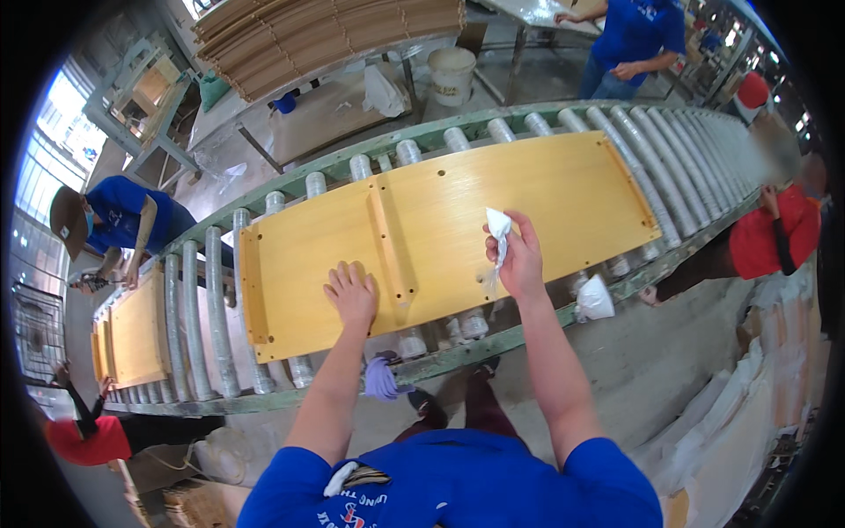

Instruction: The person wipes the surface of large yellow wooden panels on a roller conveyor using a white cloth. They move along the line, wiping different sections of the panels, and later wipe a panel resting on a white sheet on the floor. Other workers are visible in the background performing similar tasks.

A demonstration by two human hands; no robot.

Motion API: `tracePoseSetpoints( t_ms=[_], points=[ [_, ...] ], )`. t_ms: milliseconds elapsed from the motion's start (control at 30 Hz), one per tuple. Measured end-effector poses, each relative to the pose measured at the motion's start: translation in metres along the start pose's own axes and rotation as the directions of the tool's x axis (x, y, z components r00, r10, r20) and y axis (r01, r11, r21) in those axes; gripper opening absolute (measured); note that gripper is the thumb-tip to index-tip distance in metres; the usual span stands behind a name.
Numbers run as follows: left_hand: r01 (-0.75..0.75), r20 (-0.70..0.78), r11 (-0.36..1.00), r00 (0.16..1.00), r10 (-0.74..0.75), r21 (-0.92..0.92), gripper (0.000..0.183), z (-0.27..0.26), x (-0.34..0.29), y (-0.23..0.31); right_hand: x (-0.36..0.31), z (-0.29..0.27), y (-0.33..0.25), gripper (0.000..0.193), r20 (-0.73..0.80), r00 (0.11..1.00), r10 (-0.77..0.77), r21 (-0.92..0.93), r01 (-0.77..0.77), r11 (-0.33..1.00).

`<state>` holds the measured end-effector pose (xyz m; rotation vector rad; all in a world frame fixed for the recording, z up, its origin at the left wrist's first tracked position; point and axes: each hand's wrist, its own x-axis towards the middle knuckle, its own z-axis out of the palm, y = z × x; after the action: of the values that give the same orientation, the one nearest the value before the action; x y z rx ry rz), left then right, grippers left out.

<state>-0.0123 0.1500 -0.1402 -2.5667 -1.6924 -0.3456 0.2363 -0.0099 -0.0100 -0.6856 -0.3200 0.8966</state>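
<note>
A long yellow wooden panel (510,194) lies flat on the roller conveyor in front of me, with wooden strips fixed across both ends and a crossbar (385,231) left of its middle. My left hand (352,295) rests palm down on the panel, fingers spread, just left of the crossbar. Above the panel's right part, my right hand (519,255) is closed around a small white plastic bag (499,225), its top bulging up and a thin clear tail hanging below. What fills the bag is hard to make out.
The conveyor's rollers (204,308) run left to another panel (139,334). On the near rail are a white bag (595,299) and a purple bundle (380,378). Workers stand left (132,216), right (779,233) and beyond (634,44). A bucket (451,75) stands behind.
</note>
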Motion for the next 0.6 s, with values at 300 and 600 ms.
tracePoseSetpoints(
  t_ms=[300,600],
  points=[
    [0.012,0.055,0.998,0.998,-0.009,-0.066,0.047,-0.005,0.003,0.022,0.125,-0.012,0.093,0.031,0.073,0.972,0.222,0.211,-0.232,0.949],
    [0.006,0.051,0.998,0.999,-0.003,-0.061,0.048,-0.002,0.007,0.021,0.194,-0.015,0.167,0.027,-0.005,0.995,0.101,-0.566,-0.086,0.820]
  ],
)
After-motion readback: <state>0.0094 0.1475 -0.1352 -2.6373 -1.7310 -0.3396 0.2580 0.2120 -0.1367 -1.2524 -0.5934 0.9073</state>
